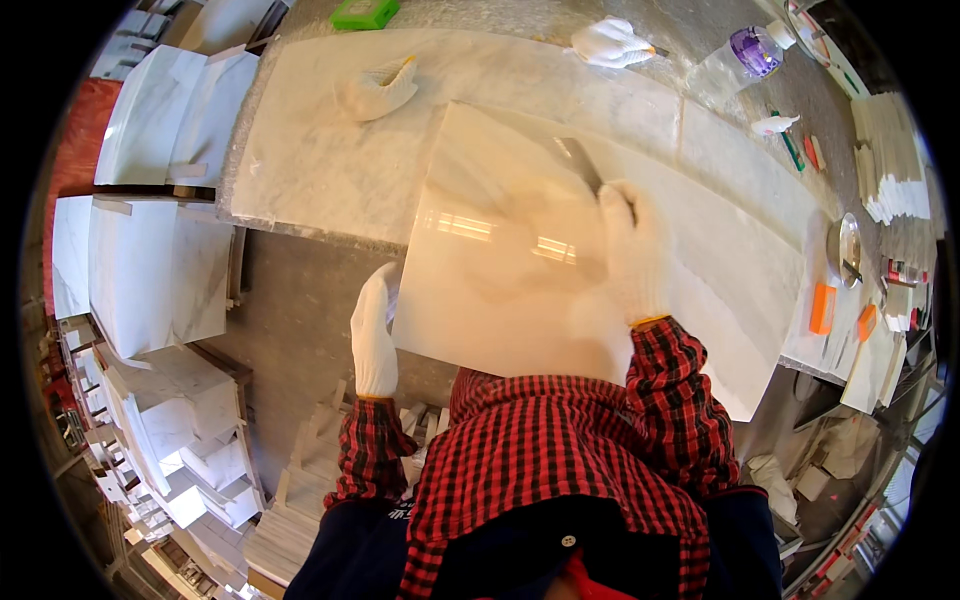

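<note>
At the near side of the table [460, 18]: gloved left hand [374, 335] by the polished marble slab's left edge, grip loose, fingers extended; can't tell if touching. Polished marble slab [500, 290] lies over a larger slab [300, 140]. Thin blade [579, 163], blurred, in gloved right hand [637, 245], grip closed. Probably scraping the face; next pass calls for low blade angle, steady slab.

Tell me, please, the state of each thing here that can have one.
Top slab, glossy, front part overhanging
Flat tool, gripped, motion-blurred
Right hand, gloved, closed on the tool
Left hand, gloved, beside the slab's edge, contact unclear
Clear bottle, capped
Loose glove, unworn, crumpled
</note>
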Demonstrator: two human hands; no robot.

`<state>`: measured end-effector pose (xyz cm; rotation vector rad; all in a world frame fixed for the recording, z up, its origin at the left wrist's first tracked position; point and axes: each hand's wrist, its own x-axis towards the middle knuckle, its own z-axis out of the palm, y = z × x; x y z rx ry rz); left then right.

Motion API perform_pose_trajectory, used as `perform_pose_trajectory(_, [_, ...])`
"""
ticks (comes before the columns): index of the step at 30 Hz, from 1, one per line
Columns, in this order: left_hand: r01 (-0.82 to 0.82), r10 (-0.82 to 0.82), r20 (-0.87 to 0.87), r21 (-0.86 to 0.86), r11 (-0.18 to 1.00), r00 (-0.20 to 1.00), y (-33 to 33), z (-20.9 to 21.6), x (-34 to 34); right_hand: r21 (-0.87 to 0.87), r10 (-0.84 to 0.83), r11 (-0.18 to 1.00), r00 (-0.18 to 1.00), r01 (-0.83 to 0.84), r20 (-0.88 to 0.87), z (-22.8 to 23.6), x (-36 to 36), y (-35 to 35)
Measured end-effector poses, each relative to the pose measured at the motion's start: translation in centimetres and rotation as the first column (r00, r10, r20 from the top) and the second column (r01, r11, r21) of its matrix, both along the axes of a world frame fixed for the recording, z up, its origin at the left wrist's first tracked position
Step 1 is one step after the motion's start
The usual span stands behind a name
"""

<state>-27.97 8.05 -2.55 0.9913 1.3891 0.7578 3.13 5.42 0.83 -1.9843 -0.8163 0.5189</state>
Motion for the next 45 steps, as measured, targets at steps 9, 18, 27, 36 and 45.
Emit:
perform_pose_trajectory(9, [-0.056,0.057,-0.109,0.016,0.998,0.992,1.2,-0.5,1.1,-0.217,0.196,0.97,0.879,-0.109,0.435,-0.8,1.2,1.6])
perform_pose_trajectory(18, [-0.127,0.128,-0.213,0.019,0.992,0.969,1.0,-1.1,1.5,-0.255,0.291,0.949,0.829,-0.186,0.477,-0.4,-1.1,3.9])
perform_pose_trajectory(27, [-0.109,0.125,-0.263,0.075,0.991,0.957,1.1,-2.3,1.9,-0.158,0.702,0.696,0.615,-0.701,0.359,-0.5,-6.0,3.0])
perform_pose_trajectory(36, [-0.122,0.125,-0.131,0.031,0.992,0.984,1.1,-4.2,0.7,-0.12,0.71,0.688,0.632,-0.715,0.31,-0.3,-3.4,-3.8])
perform_pose_trajectory(45, [-0.185,0.187,-0.18,0.027,0.982,0.966,1.5,-4.2,1.7,0.187,0.523,0.775,0.779,-0.603,0.345,-2.3,-4.1,-6.0])
